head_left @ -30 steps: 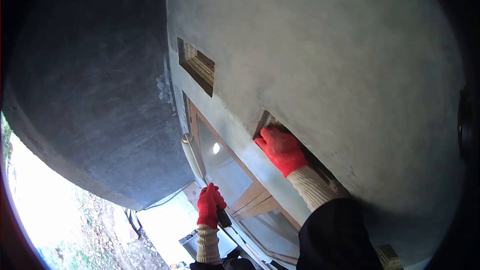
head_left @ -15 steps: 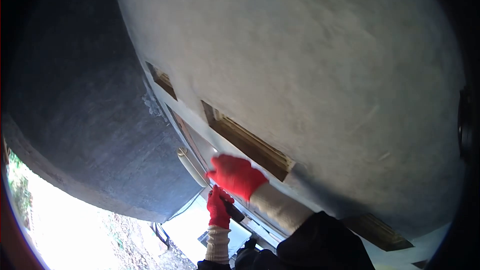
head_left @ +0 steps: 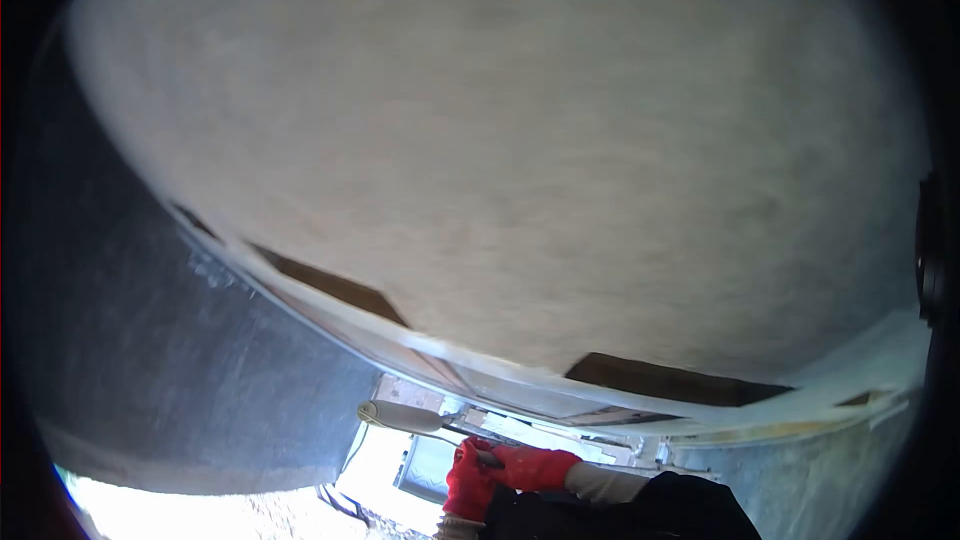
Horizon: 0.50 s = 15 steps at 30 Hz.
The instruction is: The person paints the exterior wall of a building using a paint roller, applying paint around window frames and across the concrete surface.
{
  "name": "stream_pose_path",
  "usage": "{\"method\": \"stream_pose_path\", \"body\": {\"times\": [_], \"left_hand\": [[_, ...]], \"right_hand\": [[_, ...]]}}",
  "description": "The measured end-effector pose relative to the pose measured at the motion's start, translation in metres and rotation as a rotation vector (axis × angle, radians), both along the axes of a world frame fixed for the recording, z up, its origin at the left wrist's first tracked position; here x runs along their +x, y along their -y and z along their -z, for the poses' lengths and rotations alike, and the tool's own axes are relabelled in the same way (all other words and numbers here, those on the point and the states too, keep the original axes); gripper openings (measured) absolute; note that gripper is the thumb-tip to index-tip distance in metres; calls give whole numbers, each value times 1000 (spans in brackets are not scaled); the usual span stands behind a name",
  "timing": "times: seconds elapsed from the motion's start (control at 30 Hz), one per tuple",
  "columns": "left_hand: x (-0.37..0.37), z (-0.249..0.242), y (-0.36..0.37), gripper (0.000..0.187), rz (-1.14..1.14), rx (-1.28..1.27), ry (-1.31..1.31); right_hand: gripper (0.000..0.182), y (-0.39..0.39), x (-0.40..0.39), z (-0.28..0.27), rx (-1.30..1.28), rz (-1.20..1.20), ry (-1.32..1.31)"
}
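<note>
A paint roller (head_left: 405, 417) with a pale, fuzzy sleeve sticks out to the left of my hands, low in the view. My left hand (head_left: 464, 480), in a red-coated glove, is closed around its dark handle. Beside it and touching it, my right hand (head_left: 537, 468) in a matching glove is also closed at the handle. Part of the grip is hidden behind the gloves. The roller sleeve appears apart from the broad grey plastered surface (head_left: 520, 160) overhead.
Brown rectangular openings (head_left: 680, 380) line the white band along the plaster's lower edge. A darker grey surface (head_left: 220, 370) curves down at left. Bright daylight (head_left: 200, 515) enters at lower left. A dark-framed panel (head_left: 425, 470) stands behind the roller.
My right hand has come down to join my left hand at the roller handle. The view has tilted, so the openings now lie more level and my hands sit lower.
</note>
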<state>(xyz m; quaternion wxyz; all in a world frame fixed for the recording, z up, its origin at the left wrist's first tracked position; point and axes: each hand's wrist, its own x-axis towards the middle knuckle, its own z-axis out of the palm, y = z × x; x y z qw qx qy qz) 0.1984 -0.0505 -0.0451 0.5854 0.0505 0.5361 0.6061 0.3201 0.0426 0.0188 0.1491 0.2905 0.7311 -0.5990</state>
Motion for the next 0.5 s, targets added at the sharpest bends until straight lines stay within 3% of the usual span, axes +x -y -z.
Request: {"method": "stream_pose_path", "body": {"times": [0.1, 0.17, 0.2, 0.27, 0.3, 0.37, 0.4, 0.5], "left_hand": [[26, 14, 5, 32, 122, -49, 207], [47, 27, 5, 33, 393, 193, -266], [55, 21, 0, 33, 452, 206, -259], [71, 5, -6, 34, 788, 336, -605], [80, 14, -10, 34, 841, 361, -600], [97, 38, -14, 33, 958, 123, -83], [103, 31, -15, 31, 1265, 435, -841], [152, -22, -23, 23, 1513, 654, -875]], "right_hand": [[54, 13, 39, -12, -170, 202, 7], [51, 25, 66, -11, -70, 311, 6], [49, 28, 79, -9, 37, 362, 8], [47, 44, 107, 33, 109, 443, 5], [46, 51, 120, 47, 177, 466, 2], [42, 60, 150, 33, 178, 569, -142], [40, 69, 164, 45, 248, 581, -83], [39, 96, 208, 66, 286, 658, 23]]}}
